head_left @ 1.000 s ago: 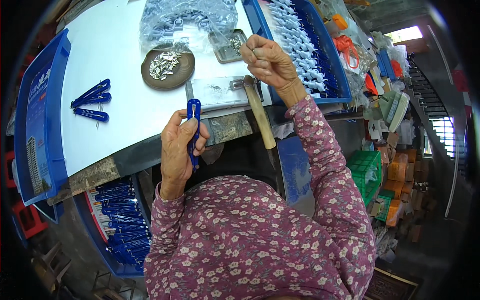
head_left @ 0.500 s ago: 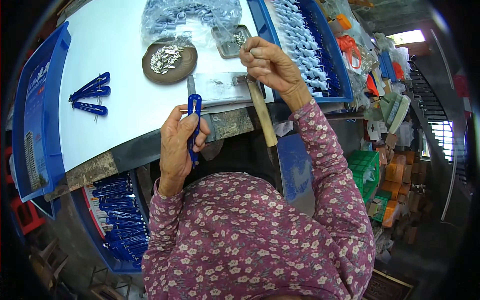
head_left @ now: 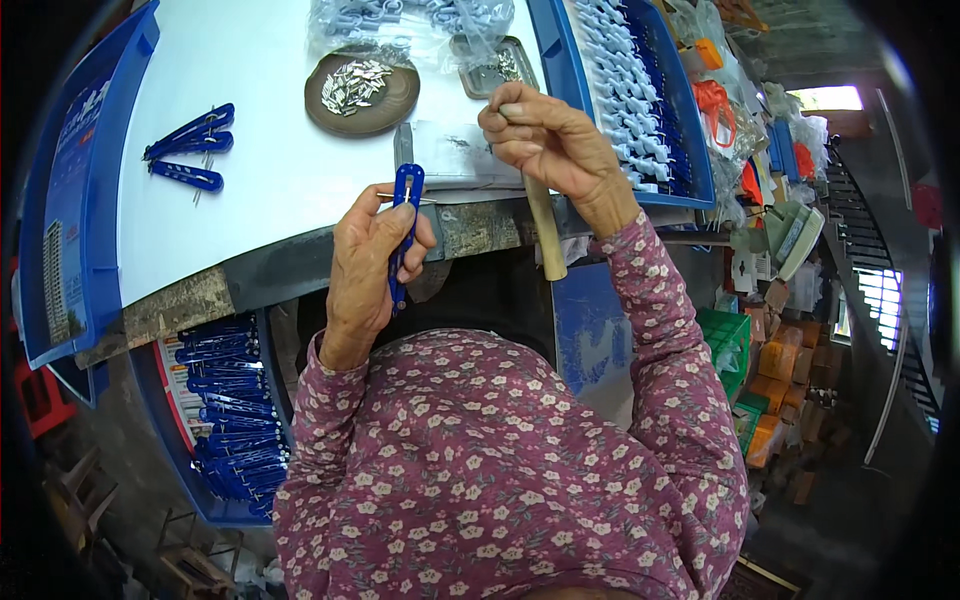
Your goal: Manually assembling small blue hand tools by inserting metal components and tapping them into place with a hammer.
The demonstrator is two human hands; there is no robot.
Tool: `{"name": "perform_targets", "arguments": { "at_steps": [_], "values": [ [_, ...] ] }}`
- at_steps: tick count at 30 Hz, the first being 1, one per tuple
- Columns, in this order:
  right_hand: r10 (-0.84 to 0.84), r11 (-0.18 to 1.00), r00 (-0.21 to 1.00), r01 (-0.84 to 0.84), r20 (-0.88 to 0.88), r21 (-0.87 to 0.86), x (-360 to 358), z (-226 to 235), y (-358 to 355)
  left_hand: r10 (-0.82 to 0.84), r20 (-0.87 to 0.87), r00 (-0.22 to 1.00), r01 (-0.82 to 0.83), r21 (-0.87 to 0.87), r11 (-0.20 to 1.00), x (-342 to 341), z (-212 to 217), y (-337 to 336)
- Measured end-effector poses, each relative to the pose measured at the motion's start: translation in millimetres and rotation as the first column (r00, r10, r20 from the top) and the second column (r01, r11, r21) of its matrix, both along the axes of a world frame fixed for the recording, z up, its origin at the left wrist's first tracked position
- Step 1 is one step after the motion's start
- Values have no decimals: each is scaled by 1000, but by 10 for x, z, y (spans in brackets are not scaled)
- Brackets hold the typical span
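Observation:
Upright in my left hand (head_left: 365, 255) is a long blue slotted plastic piece (head_left: 407, 182), with a thin metal pin sticking out sideways across it. The fingers are wrapped round it at the bench's front edge. My right hand (head_left: 560, 145) is raised to the right, thumb and forefinger pinched together; whatever they hold is too small to make out. Below it a hammer's wooden handle (head_left: 545, 235) slopes over the edge, its head hidden behind the hand. A narrow metal block (head_left: 404, 145) stands just beyond the blue piece. Short silver pins (head_left: 355, 86) fill a round brown dish (head_left: 320, 115).
Several blue pieces (head_left: 195, 140) lie on the white tabletop (head_left: 260, 215) at left. At the back are a bag of light-blue clips (head_left: 365, 25) and a small metal tray (head_left: 478, 85). Blue trays stand at both sides; a lower bin (head_left: 170, 455) holds many blue pieces.
The view has shifted, so the bench sits a little higher and further right. My right hand has come slightly nearer and now covers the hammer's head. My left hand keeps its hold.

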State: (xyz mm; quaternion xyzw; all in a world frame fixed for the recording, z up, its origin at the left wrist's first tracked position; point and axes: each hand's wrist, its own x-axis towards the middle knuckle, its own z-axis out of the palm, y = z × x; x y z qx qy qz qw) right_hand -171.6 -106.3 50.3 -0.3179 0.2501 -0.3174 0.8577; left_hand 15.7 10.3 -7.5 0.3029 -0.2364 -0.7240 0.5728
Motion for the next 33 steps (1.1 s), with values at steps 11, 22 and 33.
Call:
{"name": "perform_targets", "arguments": {
  "at_steps": [11, 22, 33],
  "values": [
    [2, 978, 972, -51, -233, -204, 133, -57, 119, -16, 7, 1000, 15, 25, 1000, -50, -13, 9],
    [-479, 539, 662, -297, -576, -788, 150, -37, 324, -93, 2, 996, 93, 59, 994, -231, -14, -9],
    [-518, 525, 630, -299, -578, -797, 70, -100, 357, -64, 58, 996, 59, 81, 995, -413, -78, -117]
  ]
}}
